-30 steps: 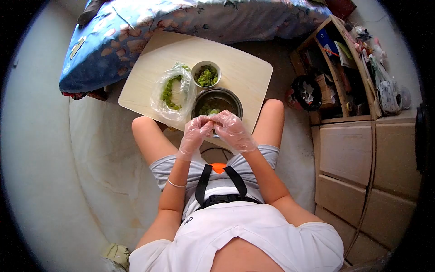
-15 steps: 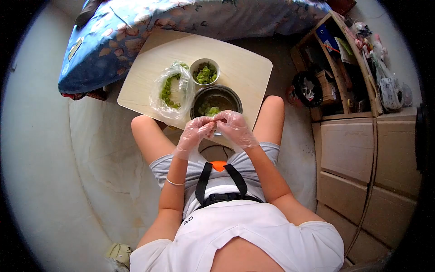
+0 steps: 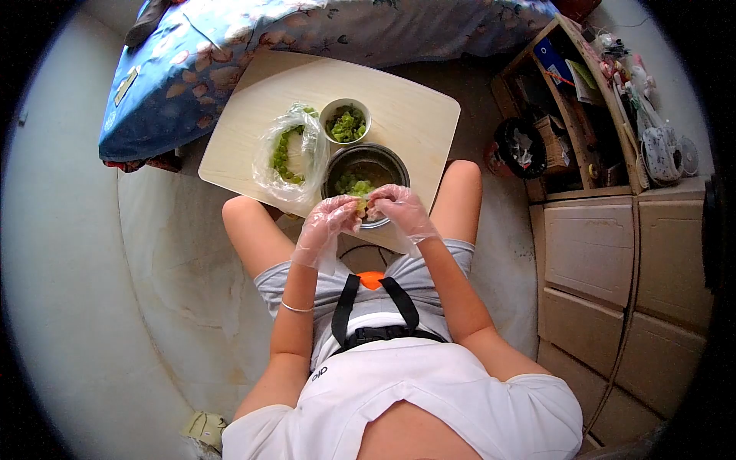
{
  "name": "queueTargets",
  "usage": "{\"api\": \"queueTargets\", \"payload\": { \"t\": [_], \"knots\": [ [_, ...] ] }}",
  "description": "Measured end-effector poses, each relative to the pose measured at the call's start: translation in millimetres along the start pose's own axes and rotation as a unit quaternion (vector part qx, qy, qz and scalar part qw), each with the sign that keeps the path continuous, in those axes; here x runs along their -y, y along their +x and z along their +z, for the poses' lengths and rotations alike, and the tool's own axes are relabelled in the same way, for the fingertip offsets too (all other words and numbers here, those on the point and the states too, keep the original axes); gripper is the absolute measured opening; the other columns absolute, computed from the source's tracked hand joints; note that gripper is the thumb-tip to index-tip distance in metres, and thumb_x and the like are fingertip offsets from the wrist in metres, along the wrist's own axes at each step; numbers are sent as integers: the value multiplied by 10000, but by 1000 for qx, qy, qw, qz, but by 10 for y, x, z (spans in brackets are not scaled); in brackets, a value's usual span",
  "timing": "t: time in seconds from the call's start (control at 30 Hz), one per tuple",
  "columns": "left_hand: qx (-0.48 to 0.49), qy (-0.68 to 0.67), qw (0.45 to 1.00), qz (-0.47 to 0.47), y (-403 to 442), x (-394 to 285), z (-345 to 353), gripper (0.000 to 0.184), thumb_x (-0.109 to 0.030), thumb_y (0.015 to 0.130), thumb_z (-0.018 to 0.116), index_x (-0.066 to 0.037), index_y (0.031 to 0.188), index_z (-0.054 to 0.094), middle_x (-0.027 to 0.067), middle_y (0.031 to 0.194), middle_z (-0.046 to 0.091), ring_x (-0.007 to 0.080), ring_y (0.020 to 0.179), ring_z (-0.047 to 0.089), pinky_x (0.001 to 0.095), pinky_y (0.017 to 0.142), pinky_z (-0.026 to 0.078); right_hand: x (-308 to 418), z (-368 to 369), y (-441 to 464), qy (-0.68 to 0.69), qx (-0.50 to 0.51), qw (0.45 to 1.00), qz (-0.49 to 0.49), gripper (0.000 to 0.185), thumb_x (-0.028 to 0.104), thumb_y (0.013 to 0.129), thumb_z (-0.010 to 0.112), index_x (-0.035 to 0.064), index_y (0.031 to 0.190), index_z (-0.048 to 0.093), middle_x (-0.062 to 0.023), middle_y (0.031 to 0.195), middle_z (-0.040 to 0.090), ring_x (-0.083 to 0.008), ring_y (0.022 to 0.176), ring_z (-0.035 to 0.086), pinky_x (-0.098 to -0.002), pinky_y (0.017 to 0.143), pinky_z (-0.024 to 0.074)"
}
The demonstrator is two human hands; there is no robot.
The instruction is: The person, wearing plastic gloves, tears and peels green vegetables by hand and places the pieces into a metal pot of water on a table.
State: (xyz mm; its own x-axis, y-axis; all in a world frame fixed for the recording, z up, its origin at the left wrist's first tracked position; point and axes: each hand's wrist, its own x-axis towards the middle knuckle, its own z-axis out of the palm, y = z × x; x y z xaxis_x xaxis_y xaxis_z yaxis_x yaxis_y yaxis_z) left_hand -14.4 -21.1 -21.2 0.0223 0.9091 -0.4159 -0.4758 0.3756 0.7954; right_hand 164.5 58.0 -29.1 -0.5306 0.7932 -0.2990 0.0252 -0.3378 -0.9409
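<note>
Both my hands wear thin clear plastic gloves and meet over the near rim of a dark metal pot [image 3: 393, 159]. My left hand [image 3: 330, 220] has its fingers pinched on a small pale green piece [image 3: 362, 205] that looks like a grape. From the other side, the fingertips of my right hand [image 3: 399, 212] close in a pinch at the same piece. Inside the pot lie pale green grapes [image 3: 353, 184] in liquid. Behind it stands a white bowl [image 3: 328, 126] heaped with green pieces [image 3: 347, 123]. Left of the pot sits an open clear plastic bag [image 3: 313, 149] holding green grapes [image 3: 282, 157].
A pale low table [image 3: 391, 84] carries the pot, bowl and bag, with my knees at its near side. Beyond it is a bed with a blue floral cover [image 3: 176, 84]. To the right are a black-lined bin [image 3: 521, 146] and a wooden shelf [image 3: 571, 100].
My fingertips have drawn slightly apart, and the pale green piece now shows between them. My right hand has shifted a little to the right. The pot, bowl and bag stay put.
</note>
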Motion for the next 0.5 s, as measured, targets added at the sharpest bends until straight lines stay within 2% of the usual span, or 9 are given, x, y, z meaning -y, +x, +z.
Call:
{"api": "queueTargets", "payload": {
  "t": [0.17, 0.23, 0.27, 0.3, 0.33, 0.37, 0.43, 0.47, 0.5],
  "knots": [
    [-59, 2, 997, 52, 22, -9, 9, 219, -182, 949, 584, -21, 1085, 642, 31, 823, 648, 86, 677, 583, 221, 625, 486, -52, -141, 10, 58, -40, 997, 35, 162, 10, 841, 551, -38, 978, 624, -103, 848, 671, -152, 729, 664, -259, 676, 557],
    [-80, 66, 987, 121, 70, 21, -32, 213, -140, 965, 547, -9, 1112, 629, 38, 858, 651, 103, 715, 598, 232, 665, 502, -15, -187, 2, 46, -50, 997, 32, 162, 7, 844, 547, -40, 978, 624, -103, 854, 671, -150, 728, 663, -258, 679, 556],
    [-80, 66, 987, 121, 89, 48, -43, 213, -140, 965, 547, -9, 1112, 629, 38, 858, 651, 103, 715, 598, 232, 665, 502, -1, -202, 2, 35, -59, 997, 30, 161, 4, 847, 543, -42, 978, 624, -102, 859, 671, -148, 727, 662, -258, 682, 556],
    [-78, 227, 948, 207, 107, 74, -47, 209, -89, 942, 550, -5, 1121, 618, 75, 877, 653, 140, 750, 615, 259, 679, 512, -5, -214, 8, 35, -60, 997, 30, 161, 4, 847, 543, -42, 978, 624, -102, 859, 671, -148, 727, 662, -258, 682, 556],
    [-75, 379, 877, 287, 120, 98, -54, 221, -39, 919, 553, -1, 1130, 607, 111, 896, 655, 177, 784, 633, 286, 693, 521, -17, -229, 17, 35, -75, 996, 20, 163, 2, 848, 541, -42, 982, 625, -100, 855, 670, -146, 726, 660, -254, 680, 554],
    [-74, 378, 877, 286, 123, 114, -76, 221, -39, 919, 553, -1, 1130, 607, 111, 896, 655, 177, 784, 633, 286, 693, 521, -27, -240, 27, 34, -91, 995, 9, 166, 0, 850, 540, -42, 986, 625, -98, 850, 669, -144, 726, 657, -250, 677, 551],
    [-81, 449, 835, 309, 118, 104, -128, 231, -6, 896, 554, 5, 1121, 604, 170, 971, 653, 259, 857, 647, 321, 737, 524, -37, -248, 65, 31, -103, 994, 1, 171, 1, 850, 537, -41, 989, 629, -97, 851, 670, -139, 726, 653, -249, 677, 546],
    [-81, 447, 835, 309, 116, 95, -154, 231, -6, 896, 554, 5, 1121, 604, 170, 971, 653, 259, 857, 647, 321, 737, 524, -36, -253, 93, 30, -115, 993, -6, 176, 1, 851, 535, -40, 992, 632, -96, 851, 670, -134, 726, 649, -247, 676, 542],
    [-94, 461, 821, 324, 107, 78, -173, 212, -14, 910, 547, 6, 1110, 613, 131, 929, 652, 202, 804, 624, 295, 728, 513, 11, -247, 120, 29, -115, 993, -6, 176, 1, 851, 535, -40, 992, 632, -96, 851, 670, -134, 726, 649, -247, 676, 542]
  ]
}}
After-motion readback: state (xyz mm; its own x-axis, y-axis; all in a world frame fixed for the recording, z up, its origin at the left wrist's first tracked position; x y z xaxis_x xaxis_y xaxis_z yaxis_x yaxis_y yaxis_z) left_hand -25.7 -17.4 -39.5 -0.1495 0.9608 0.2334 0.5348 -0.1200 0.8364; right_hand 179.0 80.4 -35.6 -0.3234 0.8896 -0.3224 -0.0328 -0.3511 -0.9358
